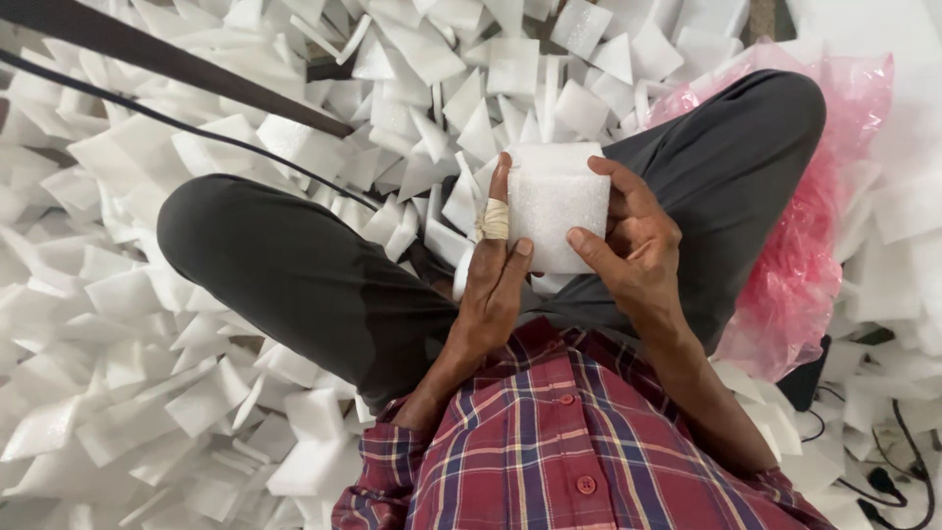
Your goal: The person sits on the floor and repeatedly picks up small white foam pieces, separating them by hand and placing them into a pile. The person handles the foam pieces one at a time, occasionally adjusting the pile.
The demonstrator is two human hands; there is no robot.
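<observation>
A square white foam pad (557,206) is being held in front of the body, above the lap, by both hands. It is being gripped on its left edge by the left hand (496,280), whose fingers are being kept together along that edge while the thumb is being pressed on the front face; a pale tape band (494,220) is being worn around one finger of this hand. The right edge of the pad is being clamped by the right hand (633,250), with the thumb lying on the lower front of the pad and the other fingers being curled behind it.

The person is being seen seated with the knees spread, in dark grey trousers (294,270) and a red checked shirt (564,447). The floor around is being covered by a heap of white foam pieces (128,393), lying in many directions. A pink plastic bag (800,275) is being pressed just beside the right leg. A black cable (177,123) is running across the foam at the upper left.
</observation>
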